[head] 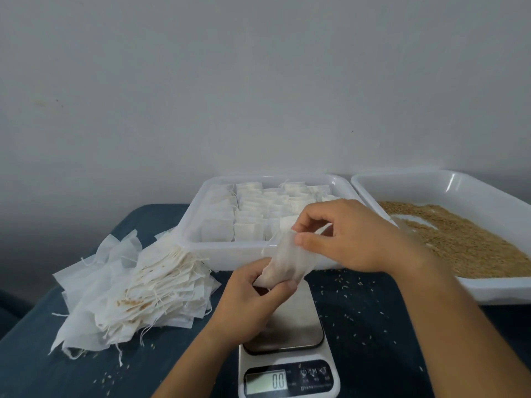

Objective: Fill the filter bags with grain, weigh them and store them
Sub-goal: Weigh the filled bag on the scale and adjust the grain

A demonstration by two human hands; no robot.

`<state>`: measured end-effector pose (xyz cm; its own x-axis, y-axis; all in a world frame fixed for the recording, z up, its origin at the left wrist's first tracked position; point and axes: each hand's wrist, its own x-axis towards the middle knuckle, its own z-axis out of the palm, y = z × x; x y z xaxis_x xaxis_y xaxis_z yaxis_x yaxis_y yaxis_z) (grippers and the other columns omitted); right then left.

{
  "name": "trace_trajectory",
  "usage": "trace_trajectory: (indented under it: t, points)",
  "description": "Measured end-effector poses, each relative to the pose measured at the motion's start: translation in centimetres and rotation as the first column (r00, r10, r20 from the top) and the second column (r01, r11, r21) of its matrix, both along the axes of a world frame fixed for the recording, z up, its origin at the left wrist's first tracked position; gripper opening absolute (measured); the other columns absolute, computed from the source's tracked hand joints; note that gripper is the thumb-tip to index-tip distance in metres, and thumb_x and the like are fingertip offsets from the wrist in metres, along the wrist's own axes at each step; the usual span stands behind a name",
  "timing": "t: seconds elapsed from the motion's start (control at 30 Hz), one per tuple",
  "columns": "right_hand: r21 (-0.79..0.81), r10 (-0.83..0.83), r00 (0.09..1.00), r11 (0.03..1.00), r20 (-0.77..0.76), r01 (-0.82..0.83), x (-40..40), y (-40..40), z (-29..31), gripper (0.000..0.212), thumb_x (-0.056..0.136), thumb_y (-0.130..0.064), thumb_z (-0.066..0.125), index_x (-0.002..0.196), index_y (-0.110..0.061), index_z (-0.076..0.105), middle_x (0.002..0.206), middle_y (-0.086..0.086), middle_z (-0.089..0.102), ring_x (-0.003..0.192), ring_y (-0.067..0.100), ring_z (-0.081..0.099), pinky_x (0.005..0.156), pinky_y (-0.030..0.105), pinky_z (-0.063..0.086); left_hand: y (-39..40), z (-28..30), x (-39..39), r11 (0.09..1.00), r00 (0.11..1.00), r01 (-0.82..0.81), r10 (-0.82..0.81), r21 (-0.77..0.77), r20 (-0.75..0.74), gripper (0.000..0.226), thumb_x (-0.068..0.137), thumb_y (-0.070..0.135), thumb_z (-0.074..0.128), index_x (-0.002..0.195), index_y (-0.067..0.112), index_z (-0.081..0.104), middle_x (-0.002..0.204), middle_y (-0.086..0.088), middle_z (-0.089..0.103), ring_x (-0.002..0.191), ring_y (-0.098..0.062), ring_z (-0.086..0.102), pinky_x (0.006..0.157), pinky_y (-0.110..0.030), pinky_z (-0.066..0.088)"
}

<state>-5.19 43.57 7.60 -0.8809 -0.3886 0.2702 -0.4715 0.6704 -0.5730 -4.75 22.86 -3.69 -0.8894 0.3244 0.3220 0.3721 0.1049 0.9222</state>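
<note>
A white filter bag (287, 261) is held in the air above the scale (288, 366). My left hand (247, 305) grips its lower end, while my right hand (342, 237) pinches its upper edge near the drawstring. The scale's steel plate carries nothing and its display reads 0.0. Behind the hands stands a white tray (198, 242) packed with several filled bags in rows. At the right, a second white tray (448, 185) holds loose brown grain (471, 245). A heap of empty filter bags (138, 288) with strings lies on the left.
Everything rests on a dark blue table (370, 334) against a pale wall. Stray grains are scattered over the cloth around the scale and on the heap of bags. The table's left edge runs diagonally at the lower left.
</note>
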Motion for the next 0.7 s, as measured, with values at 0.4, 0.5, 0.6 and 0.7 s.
trace_trajectory:
  t: [0.4, 0.5, 0.6, 0.7]
  points:
    - [-0.342, 0.163, 0.967, 0.936, 0.197, -0.088, -1.2, 3.6, 0.2, 0.011, 0.096, -0.014, 0.072, 0.104, -0.019, 0.077, 0.093, 0.002, 0.079, 0.084, 0.011, 0.072, 0.082, 0.031, 0.061, 1.9, 0.9, -0.1, 0.942, 0.936, 0.096, -0.196, 0.323, 0.293, 0.025, 0.077, 0.028, 0.081, 0.098, 0.016, 0.08, 0.09, -0.008, 0.073, 0.088, -0.026, 0.073, 0.079, -0.031, 0.058]
    - [-0.371, 0.149, 0.974, 0.925, 0.169, -0.077, -1.3, 4.5, 0.4, 0.013, 0.098, -0.016, 0.069, 0.107, -0.022, 0.077, 0.088, 0.003, 0.078, 0.081, 0.009, 0.072, 0.081, 0.028, 0.061, 2.6, 1.8, -0.5, 0.929, 0.924, 0.109, -0.226, 0.354, 0.308, 0.025, 0.072, 0.03, 0.083, 0.095, 0.02, 0.081, 0.089, -0.005, 0.074, 0.086, -0.021, 0.073, 0.075, -0.027, 0.058]
    - [-0.4, 0.092, 0.987, 0.916, 0.132, -0.031, -1.4, 5.8, 0.6, 0.012, 0.097, -0.026, 0.07, 0.106, -0.028, 0.078, 0.091, -0.005, 0.078, 0.085, 0.006, 0.072, 0.077, 0.021, 0.058, 3.4, 2.9, -1.4, 0.934, 0.922, 0.108, -0.222, 0.34, 0.317, 0.025, 0.071, 0.031, 0.082, 0.094, 0.022, 0.081, 0.091, -0.007, 0.074, 0.087, -0.019, 0.073, 0.075, -0.025, 0.057]
    - [-0.383, -0.005, 0.992, 0.922, 0.128, 0.054, -1.5, 7.4, 0.4, 0.019, 0.087, -0.037, 0.078, 0.106, -0.031, 0.078, 0.099, -0.01, 0.079, 0.094, 0.005, 0.073, 0.082, 0.021, 0.059, 5.1, 4.1, -2.7, 0.965, 0.931, 0.095, -0.172, 0.243, 0.321, 0.025, 0.071, 0.033, 0.081, 0.096, 0.027, 0.081, 0.093, -0.005, 0.076, 0.089, -0.018, 0.074, 0.079, -0.029, 0.058]
